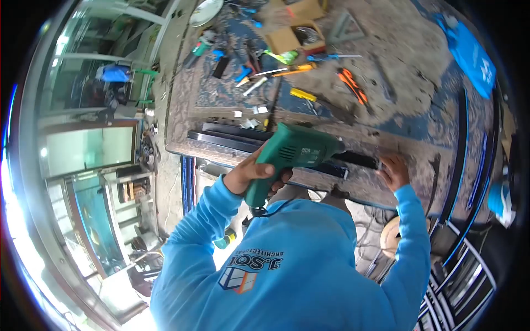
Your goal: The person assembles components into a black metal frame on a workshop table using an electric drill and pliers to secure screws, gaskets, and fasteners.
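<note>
My left hand (256, 172) is wrapped around the handle of a green power drill (301, 148), which lies on its side in the air above the bench edge. The drill's nose points right, and its cord hangs from the handle's base. A dark metal profile (356, 159) lies beneath the nose, running toward my right hand (394, 171). My right fingers are closed at the right end of that profile, pressed on it. Longer black profiles (229, 141) lie left of the drill, partly hidden by it.
On the worn workbench (408, 132) lie orange-handled pliers (351, 85), a yellow tool (303, 94), screwdrivers (333, 57), an open cardboard box (295, 36) and a metal triangle (345, 27). A green angle grinder (200, 48) sits far left, a blue bag (469, 58) far right.
</note>
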`<state>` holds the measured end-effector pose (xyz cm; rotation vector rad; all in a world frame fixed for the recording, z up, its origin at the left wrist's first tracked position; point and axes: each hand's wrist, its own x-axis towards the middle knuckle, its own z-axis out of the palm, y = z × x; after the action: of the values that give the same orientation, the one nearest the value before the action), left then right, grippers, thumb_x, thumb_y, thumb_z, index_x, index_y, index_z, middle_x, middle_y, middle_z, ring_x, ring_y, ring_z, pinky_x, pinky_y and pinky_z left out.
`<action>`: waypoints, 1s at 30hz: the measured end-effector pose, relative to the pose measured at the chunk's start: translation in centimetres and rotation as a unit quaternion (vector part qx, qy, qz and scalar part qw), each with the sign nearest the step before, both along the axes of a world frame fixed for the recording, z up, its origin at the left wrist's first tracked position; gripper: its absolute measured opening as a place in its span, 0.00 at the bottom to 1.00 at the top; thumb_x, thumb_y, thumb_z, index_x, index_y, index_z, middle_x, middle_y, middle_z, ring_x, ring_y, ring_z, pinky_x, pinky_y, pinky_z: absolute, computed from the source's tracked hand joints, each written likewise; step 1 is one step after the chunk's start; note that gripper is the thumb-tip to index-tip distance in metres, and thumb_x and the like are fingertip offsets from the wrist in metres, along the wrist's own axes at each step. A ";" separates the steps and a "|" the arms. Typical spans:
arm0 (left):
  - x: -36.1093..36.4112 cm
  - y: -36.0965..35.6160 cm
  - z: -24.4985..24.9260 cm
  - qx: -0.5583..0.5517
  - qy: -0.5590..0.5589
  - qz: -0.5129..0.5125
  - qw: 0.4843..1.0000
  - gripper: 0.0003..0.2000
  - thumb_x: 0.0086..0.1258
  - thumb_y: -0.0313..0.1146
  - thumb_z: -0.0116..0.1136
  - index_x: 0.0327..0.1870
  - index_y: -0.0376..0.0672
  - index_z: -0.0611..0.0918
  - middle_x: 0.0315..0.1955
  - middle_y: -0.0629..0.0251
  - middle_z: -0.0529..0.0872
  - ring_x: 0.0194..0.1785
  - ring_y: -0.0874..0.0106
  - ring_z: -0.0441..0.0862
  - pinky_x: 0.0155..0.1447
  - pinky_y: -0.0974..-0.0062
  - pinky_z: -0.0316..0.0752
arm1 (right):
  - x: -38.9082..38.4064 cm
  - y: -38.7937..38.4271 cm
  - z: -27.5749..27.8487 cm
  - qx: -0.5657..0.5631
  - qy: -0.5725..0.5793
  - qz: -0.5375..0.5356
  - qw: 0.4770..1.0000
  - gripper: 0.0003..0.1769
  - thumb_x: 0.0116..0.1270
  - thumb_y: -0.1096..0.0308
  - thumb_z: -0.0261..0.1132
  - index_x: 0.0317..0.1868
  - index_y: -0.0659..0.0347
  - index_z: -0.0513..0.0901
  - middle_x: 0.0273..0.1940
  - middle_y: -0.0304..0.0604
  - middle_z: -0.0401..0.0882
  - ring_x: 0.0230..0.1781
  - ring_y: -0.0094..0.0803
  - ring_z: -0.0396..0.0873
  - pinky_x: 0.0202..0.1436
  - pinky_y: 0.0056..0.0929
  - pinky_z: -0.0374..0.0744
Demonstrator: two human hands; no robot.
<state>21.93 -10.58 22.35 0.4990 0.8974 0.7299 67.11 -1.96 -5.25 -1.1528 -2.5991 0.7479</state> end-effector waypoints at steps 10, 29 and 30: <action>-23.4 7.1 -10.5 -0.052 0.680 -0.091 0.725 0.55 0.60 0.35 0.76 0.83 0.65 0.46 0.51 0.47 0.85 0.54 0.52 0.85 0.59 0.57 0.80 | -10.3 -4.1 5.5 0.074 0.078 -0.309 0.945 0.44 0.58 0.59 0.78 0.72 0.62 0.69 0.69 0.59 0.69 0.70 0.58 0.66 0.74 0.49 0.66; -2.0 13.1 -24.3 0.430 0.504 -0.142 0.735 0.13 0.65 0.31 0.63 0.49 0.38 0.82 0.44 0.46 0.83 0.50 0.46 0.81 0.57 0.55 0.77 | -27.1 -5.9 7.4 -0.188 0.147 -0.278 0.930 0.09 0.65 0.65 0.73 0.39 0.62 0.85 0.35 0.47 0.83 0.33 0.43 0.85 0.36 0.36 0.83; -3.6 12.6 -22.5 0.441 0.465 -0.123 0.758 0.12 0.65 0.30 0.63 0.48 0.38 0.82 0.43 0.47 0.83 0.48 0.47 0.81 0.54 0.56 0.77 | -27.6 -6.0 7.0 -0.165 0.139 -0.282 0.935 0.09 0.65 0.65 0.72 0.39 0.62 0.85 0.35 0.48 0.83 0.32 0.43 0.85 0.36 0.36 0.83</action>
<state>18.34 2.02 -0.11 1.9201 1.3285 0.6099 39.48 -7.91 1.78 -1.6394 -1.8128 1.1267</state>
